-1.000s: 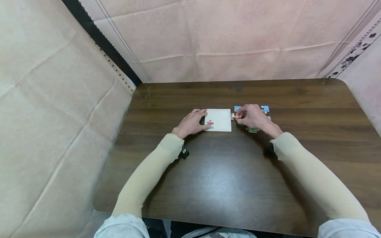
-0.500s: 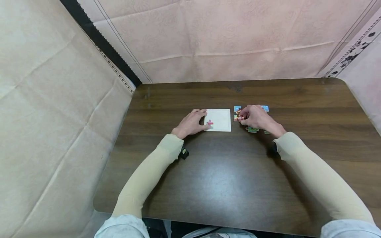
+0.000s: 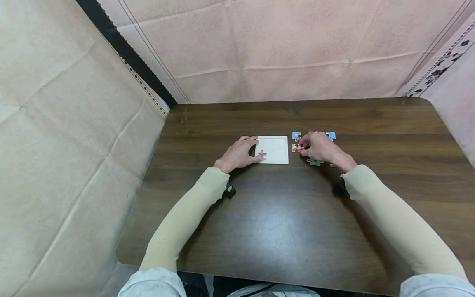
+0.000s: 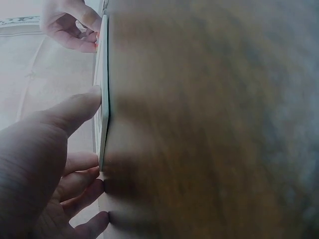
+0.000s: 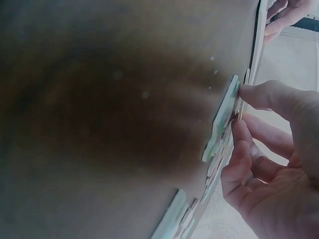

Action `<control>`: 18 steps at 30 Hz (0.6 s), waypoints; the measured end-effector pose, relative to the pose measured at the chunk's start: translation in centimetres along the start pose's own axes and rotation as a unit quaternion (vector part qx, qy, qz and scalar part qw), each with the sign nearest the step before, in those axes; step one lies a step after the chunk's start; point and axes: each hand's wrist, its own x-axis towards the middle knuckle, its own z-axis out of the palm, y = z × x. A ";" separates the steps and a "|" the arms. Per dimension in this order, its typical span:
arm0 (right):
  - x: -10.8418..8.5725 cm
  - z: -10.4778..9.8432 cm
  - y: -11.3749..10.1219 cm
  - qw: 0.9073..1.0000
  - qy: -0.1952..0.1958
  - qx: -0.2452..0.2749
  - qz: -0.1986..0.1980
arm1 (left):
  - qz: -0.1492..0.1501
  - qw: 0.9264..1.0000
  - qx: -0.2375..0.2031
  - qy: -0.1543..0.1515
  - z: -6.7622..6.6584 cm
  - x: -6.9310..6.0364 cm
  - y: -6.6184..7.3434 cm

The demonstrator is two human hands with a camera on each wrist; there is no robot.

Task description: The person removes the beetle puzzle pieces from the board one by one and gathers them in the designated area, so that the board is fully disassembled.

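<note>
A white puzzle tray (image 3: 275, 149) lies flat on the table, with a pink-and-green puzzle piece (image 3: 262, 153) in its lower left part. My left hand (image 3: 239, 153) rests at the tray's left side. Its straight thumb lies on the tray near that piece, and the other fingers touch the edge and table, as the left wrist view shows. Just right of the tray, my right hand (image 3: 322, 147) pinches a pink-and-yellow puzzle piece (image 3: 296, 147) between thumb and index finger, low over the table. The fingertips partly cover it.
Loose puzzle pieces lie around my right hand: a blue one (image 3: 296, 135) at its upper left, another blue one (image 3: 331, 135) behind it, and a green one (image 3: 315, 162) in front. The hand hides others. A pale cloth (image 3: 289, 57) hangs behind the wooden table (image 3: 259, 218).
My right hand has shifted slightly right with the pink-and-yellow puzzle piece, away from the tray's edge, and then stayed nearly still. My left hand and the tray have not moved.
</note>
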 end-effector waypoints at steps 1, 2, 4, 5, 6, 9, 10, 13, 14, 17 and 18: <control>0.0 0.0 0.0 1.000 -0.001 0.001 0.001 | -0.001 1.000 0.000 -0.001 0.0 0.0 0.0; 0.0 0.0 0.0 1.000 -0.003 0.002 0.001 | -0.002 1.000 0.000 -0.001 0.0 0.0 0.0; -0.1 -0.1 -0.1 1.000 -0.006 0.005 0.004 | -0.005 1.000 -0.001 -0.002 0.0 0.0 0.1; -0.1 -0.1 -0.1 1.000 -0.007 0.006 0.005 | -0.005 1.000 -0.001 -0.002 0.0 0.0 0.1; -0.1 -0.1 -0.1 1.000 -0.007 0.006 0.006 | -0.006 1.000 0.001 -0.003 0.0 0.0 0.1; -0.1 -0.1 -0.1 1.000 -0.006 0.007 0.008 | -0.007 1.000 0.001 -0.002 0.0 0.0 0.1; -0.1 -0.1 -0.2 1.000 -0.005 0.007 0.009 | -0.006 1.000 0.001 -0.002 -0.1 0.0 0.1; 0.0 -0.1 -0.2 1.000 -0.004 0.006 0.009 | -0.005 1.000 -0.001 -0.002 -0.1 0.0 0.1; 0.0 -0.1 -0.2 1.000 -0.004 0.006 0.010 | -0.005 1.000 -0.001 -0.002 -0.1 0.0 0.1; 0.0 0.0 -0.2 1.000 -0.006 0.006 0.012 | -0.007 1.000 -0.002 -0.003 -0.1 0.0 0.1; -0.1 0.0 -0.2 1.000 -0.006 0.007 0.012 | -0.007 1.000 -0.001 -0.004 -0.1 0.0 0.1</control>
